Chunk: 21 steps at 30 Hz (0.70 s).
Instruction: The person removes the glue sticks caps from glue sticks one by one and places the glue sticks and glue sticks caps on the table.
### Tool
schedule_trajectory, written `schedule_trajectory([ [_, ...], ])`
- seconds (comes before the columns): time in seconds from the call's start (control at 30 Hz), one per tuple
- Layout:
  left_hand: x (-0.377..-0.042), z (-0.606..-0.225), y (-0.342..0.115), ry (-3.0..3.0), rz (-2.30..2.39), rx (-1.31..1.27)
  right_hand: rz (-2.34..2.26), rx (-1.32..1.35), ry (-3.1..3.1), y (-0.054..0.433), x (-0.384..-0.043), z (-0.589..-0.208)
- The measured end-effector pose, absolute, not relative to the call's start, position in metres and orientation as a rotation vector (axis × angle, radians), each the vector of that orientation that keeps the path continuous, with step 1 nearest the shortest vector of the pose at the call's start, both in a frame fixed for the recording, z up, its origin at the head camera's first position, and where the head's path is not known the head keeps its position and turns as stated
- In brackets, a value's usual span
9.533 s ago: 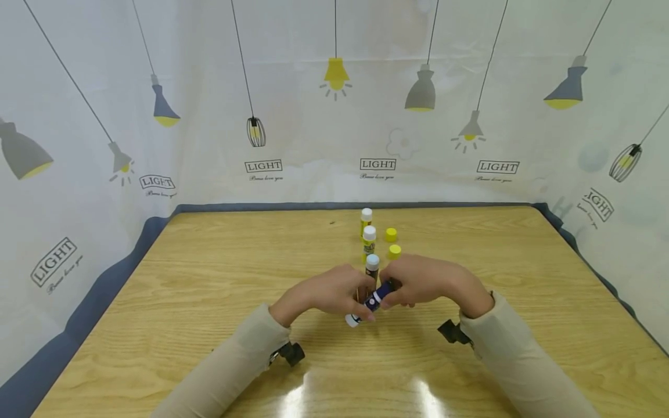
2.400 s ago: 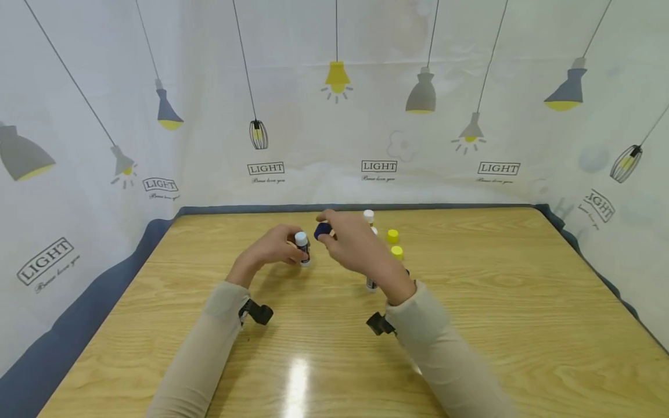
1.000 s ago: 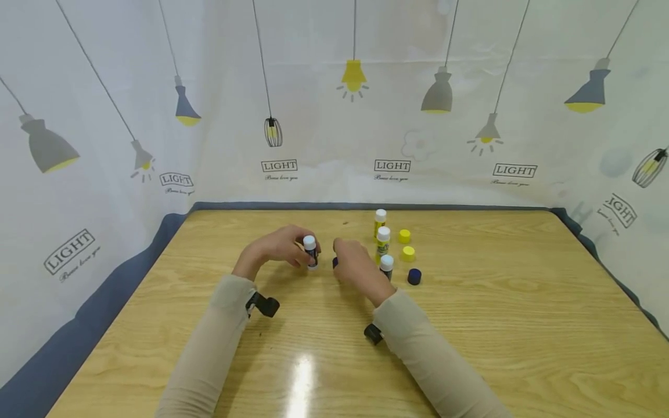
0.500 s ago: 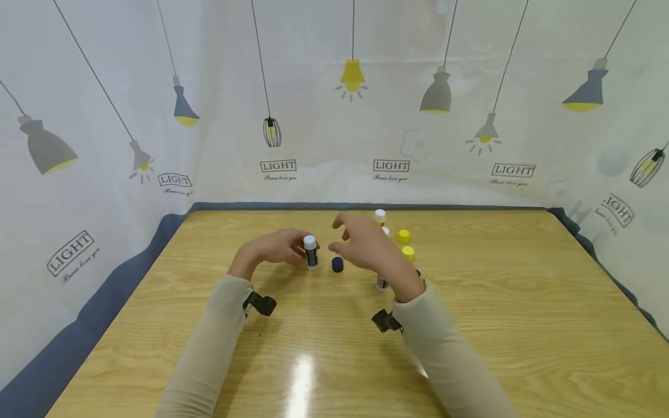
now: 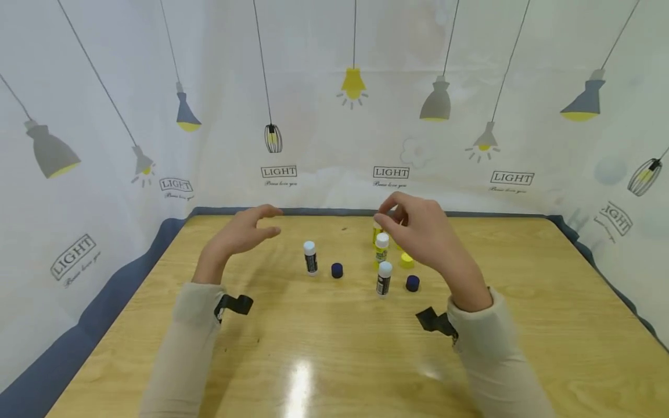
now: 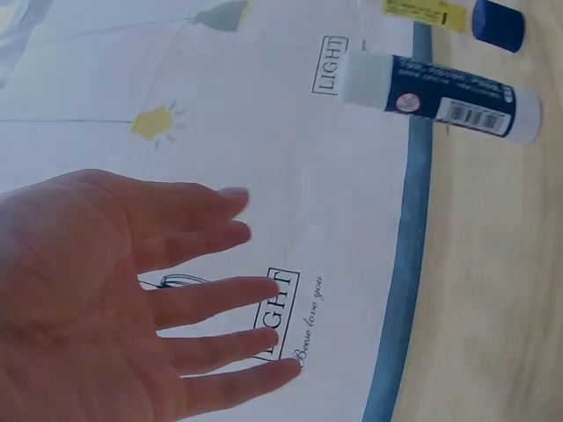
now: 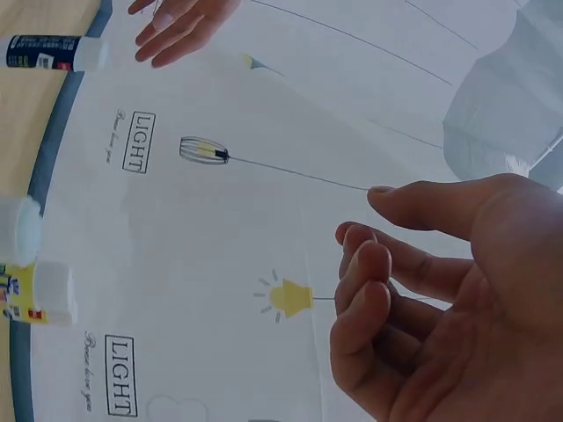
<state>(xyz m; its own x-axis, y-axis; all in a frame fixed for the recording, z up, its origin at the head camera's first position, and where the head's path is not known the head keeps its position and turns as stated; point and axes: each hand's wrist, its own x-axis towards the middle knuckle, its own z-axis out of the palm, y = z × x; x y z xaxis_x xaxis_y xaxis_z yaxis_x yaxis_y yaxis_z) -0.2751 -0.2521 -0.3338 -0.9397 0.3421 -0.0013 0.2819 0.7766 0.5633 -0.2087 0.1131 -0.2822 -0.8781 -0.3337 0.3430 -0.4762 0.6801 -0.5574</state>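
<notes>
My left hand [image 5: 243, 230] hovers at the left with fingers spread and nothing in them. To its right, a navy-labelled glue stick [image 5: 310, 259] stands upright on its own, its navy cap [image 5: 337, 270] on the table beside it. My right hand [image 5: 418, 229] hangs above the right-hand row, fingers loosely bent, holding nothing in the right wrist view. Below it stand another navy glue stick [image 5: 384, 280] and two yellow ones, the nearer [image 5: 381, 249] plain to see and the farther [image 5: 377, 232] partly covered by the hand. All show white tops.
A second navy cap [image 5: 413, 283] and a yellow cap [image 5: 407, 260] lie right of the row; another yellow cap is mostly hidden behind the right hand. The wooden table [image 5: 313, 337] ends at a lamp-printed curtain [image 5: 324, 116].
Earlier both hands handled a navy glue stick; later the left held one at the left while the right set its cap down. Now the left has let go, and both hands have risen and drawn apart.
</notes>
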Motion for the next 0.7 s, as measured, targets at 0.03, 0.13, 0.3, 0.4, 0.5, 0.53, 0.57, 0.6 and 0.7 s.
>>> schedule_trajectory([
  [0.03, -0.275, -0.335, -0.251, 2.878, 0.904, 0.502, 0.974, 0.649, -2.670, 0.118, -0.209, -0.283],
  [0.13, -0.274, -0.339, -0.248, 2.922, 0.966, 0.492, 0.926, 0.633, -2.659, 0.134, -0.211, -0.290],
  [0.3, -0.275, -0.349, -0.244, 2.996, 1.077, 0.454, 0.801, 0.585, -2.714, 0.162, -0.212, -0.310],
  [0.4, -0.276, -0.356, -0.245, 3.016, 1.146, 0.399, 0.747, 0.577, -2.742, 0.178, -0.212, -0.319],
  [0.5, -0.277, -0.363, -0.250, 3.032, 1.163, 0.351, 0.751, 0.589, -2.731, 0.193, -0.214, -0.324],
  [0.53, -0.279, -0.366, -0.253, 3.037, 1.156, 0.346, 0.769, 0.595, -2.718, 0.196, -0.215, -0.325],
  [0.57, -0.280, -0.368, -0.255, 3.040, 1.146, 0.343, 0.788, 0.602, -2.696, 0.200, -0.217, -0.326],
  [0.6, -0.282, -0.371, -0.258, 3.042, 1.137, 0.338, 0.810, 0.605, -2.671, 0.203, -0.219, -0.326],
  [0.7, -0.287, -0.374, -0.267, 3.069, 1.090, 0.327, 0.866, 0.574, -2.609, 0.209, -0.225, -0.328],
])
